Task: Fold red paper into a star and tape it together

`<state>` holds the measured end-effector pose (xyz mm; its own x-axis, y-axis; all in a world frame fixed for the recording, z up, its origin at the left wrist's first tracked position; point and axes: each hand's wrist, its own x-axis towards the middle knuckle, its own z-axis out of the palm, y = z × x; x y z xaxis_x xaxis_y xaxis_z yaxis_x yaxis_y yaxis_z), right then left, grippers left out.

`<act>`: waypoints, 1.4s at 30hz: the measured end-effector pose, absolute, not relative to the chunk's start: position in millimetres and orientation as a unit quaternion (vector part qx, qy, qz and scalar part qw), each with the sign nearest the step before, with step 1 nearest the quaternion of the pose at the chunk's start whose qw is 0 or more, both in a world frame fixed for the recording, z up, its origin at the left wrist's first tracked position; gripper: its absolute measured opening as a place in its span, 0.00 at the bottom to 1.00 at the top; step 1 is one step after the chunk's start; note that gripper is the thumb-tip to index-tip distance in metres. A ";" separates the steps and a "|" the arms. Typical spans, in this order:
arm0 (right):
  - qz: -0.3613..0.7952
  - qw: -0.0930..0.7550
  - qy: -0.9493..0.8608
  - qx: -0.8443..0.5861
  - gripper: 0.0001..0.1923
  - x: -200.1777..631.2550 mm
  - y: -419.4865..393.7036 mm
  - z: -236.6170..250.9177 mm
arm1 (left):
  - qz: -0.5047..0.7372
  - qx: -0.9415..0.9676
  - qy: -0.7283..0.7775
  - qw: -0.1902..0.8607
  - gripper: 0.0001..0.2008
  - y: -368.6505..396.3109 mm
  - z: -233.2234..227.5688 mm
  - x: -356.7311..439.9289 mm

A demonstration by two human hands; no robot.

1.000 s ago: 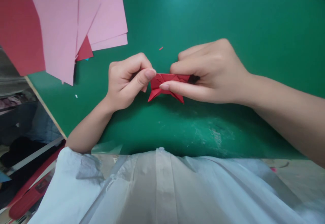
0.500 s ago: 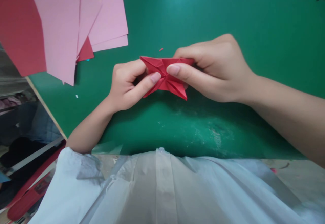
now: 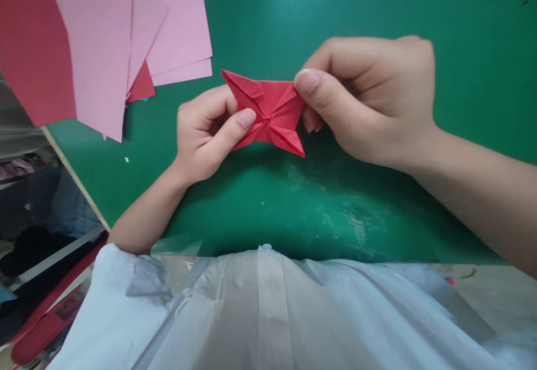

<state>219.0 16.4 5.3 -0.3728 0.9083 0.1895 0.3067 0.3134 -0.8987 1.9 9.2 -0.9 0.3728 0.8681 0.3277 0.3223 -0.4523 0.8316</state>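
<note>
Green mat (image 3: 377, 0): I see left hand (image 3: 205, 135), right hand (image 3: 369, 101) pinching red paper (image 3: 271, 112); creased, folding seems unfinished.

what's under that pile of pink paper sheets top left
Red paper shows beneath the pink sheets, with a smaller red corner poking out lower down, all on the green mat. How far the red runs underneath is covered.
</note>
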 end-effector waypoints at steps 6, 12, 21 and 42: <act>0.381 0.341 -0.775 -0.371 0.17 220.9 18.2 -0.8 | 0.417 0.738 0.357 0.392 0.14 10.9 -4.8 -0.5; 0.347 0.271 -0.835 -0.329 0.21 220.3 18.4 -6.1 | 0.398 0.745 0.361 0.395 0.13 10.0 -7.2 -0.3; 0.361 0.269 -0.823 -0.347 0.18 220.0 18.0 -2.8 | 0.329 0.783 0.351 0.395 0.07 6.0 -4.1 -0.9; 0.401 0.314 -0.782 -0.360 0.01 220.1 16.6 -0.5 | 0.345 0.748 0.409 0.392 0.14 6.1 -2.4 2.5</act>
